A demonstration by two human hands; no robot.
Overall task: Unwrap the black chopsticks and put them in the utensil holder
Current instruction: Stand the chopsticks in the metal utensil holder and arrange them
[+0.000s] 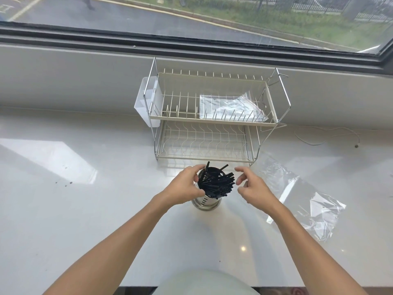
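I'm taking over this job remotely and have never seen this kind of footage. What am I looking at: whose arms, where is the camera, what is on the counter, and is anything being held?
There is no machine here: a person works with two bare hands, filmed by one wide-angle camera worn on their head, looking forward and down.

On the white counter stands a metal utensil holder full of black chopsticks. The left hand has its grip on the holder's rim and side. The right hand is open beside the chopsticks and holds nothing.

Behind stands a two-tier wire dish rack with a plastic bag on its upper tier and a white plastic caddy on its side. The clear wrapper lies empty to the right.
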